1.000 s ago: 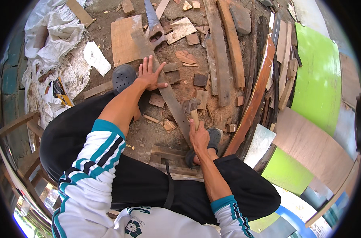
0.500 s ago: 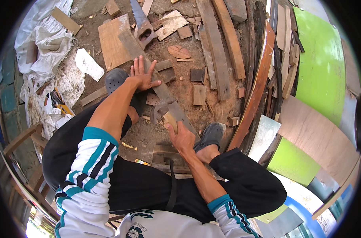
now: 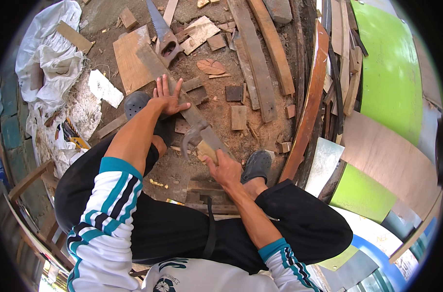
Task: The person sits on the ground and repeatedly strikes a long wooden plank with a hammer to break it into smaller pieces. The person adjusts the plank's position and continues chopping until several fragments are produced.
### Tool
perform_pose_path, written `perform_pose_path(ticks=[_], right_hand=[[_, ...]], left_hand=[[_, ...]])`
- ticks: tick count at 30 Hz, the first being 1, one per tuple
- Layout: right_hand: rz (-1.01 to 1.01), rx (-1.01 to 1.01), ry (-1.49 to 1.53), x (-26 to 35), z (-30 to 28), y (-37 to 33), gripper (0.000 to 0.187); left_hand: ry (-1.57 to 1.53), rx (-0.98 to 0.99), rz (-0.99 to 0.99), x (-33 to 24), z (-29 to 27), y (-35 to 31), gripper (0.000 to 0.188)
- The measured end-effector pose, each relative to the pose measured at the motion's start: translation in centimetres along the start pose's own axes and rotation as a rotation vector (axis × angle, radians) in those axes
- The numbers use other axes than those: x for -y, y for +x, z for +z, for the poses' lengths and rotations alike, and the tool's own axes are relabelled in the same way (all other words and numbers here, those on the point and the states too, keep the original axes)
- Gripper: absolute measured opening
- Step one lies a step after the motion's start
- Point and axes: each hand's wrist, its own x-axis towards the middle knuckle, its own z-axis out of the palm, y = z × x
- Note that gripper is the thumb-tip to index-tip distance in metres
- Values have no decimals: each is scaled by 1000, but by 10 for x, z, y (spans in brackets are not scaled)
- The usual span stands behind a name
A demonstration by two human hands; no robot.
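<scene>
My left hand [image 3: 169, 99] presses flat on a long wooden plank [image 3: 192, 115], its fingers spread. My right hand [image 3: 224, 169] is wrapped around the wooden handle of a claw hammer [image 3: 207, 149]. The hammer's metal head lies over the plank, its curved claw pointing out past the plank's left edge. Any nail under the head cannot be made out. At its far end the plank crosses a wide flat board [image 3: 131, 61]. Its near end runs toward my right foot, in a grey clog [image 3: 257, 165].
A handsaw [image 3: 164, 33] lies beyond the plank. Small wood blocks [image 3: 238, 117] and long beams [image 3: 255, 63] are strewn to the right. Green sheets [image 3: 389, 63] and plywood [image 3: 387, 155] lie further right. White sacks [image 3: 56, 61] are heaped at the left.
The hammer head has shifted slightly over the plank and shows more sharply. My left hand stays on the plank. The whole view has moved a little.
</scene>
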Motion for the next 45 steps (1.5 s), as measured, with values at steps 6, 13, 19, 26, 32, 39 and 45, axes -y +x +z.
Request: perform_pose_path(ticks=[6, 13, 19, 26, 32, 39, 45], right_hand=[[497, 71, -36, -2, 8, 19, 49], [316, 257, 63, 1, -24, 13, 52], [643, 335, 610, -26, -43, 54, 58], [449, 402, 384, -73, -58, 90, 54], [377, 396, 267, -70, -29, 86, 35], [481, 340, 207, -23, -31, 91, 46], [511, 385, 280, -27, -19, 108, 43]], left_hand=[[-2, 3, 5, -3, -6, -1, 108], [-13, 13, 5, -2, -2, 1, 107], [-87, -105, 12, 1, 13, -3, 106], [-372, -192, -47, -23, 19, 11, 106], [-329, -144, -19, -21, 15, 10, 108], [-346, -109, 3, -21, 11, 5, 114], [-345, -89, -17, -21, 7, 7, 116]])
